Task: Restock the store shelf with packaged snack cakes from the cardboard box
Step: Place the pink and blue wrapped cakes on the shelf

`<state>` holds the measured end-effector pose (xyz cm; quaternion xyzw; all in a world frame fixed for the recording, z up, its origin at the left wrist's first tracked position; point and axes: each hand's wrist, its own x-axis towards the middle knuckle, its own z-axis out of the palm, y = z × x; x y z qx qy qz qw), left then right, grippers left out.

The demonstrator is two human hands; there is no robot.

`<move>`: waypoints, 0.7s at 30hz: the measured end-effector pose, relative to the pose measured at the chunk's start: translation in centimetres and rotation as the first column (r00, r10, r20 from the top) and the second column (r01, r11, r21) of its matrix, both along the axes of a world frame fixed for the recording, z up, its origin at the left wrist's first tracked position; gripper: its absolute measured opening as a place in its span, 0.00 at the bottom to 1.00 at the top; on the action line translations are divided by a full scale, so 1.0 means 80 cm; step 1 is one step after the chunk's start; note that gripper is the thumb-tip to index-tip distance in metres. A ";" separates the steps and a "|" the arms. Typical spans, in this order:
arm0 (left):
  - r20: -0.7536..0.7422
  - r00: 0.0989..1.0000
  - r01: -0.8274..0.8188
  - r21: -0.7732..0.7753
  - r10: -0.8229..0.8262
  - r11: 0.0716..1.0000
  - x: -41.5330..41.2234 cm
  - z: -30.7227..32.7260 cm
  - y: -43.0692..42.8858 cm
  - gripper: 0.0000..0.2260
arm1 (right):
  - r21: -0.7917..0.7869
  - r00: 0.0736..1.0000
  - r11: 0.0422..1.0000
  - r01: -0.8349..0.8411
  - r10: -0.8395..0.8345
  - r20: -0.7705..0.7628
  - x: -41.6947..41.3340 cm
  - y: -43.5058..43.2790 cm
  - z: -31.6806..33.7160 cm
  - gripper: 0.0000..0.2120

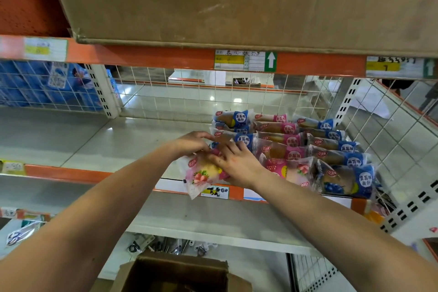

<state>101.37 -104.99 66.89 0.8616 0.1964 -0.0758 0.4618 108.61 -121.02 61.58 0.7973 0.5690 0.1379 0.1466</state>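
Left hand (193,143) and right hand (237,165) together grip 1 pink packet (201,175) at the shelf's (106,147) front edge, touching 3 rows of stocked packets (329,144). The cardboard box (175,272) stands open below.

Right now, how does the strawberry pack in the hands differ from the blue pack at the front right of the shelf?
The strawberry pack is pink; the blue pack shows blueberries. The left hand and right hand hold the strawberry pack over the shelf edge; the blue pack lies untouched in its row. Both bear a red logo.
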 end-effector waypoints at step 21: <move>0.139 0.928 -0.323 -0.168 0.347 0.931 0.011 -0.074 0.007 0.20 | 0.132 0.971 0.966 0.223 -0.207 -0.122 0.029 -0.008 -0.034 0.40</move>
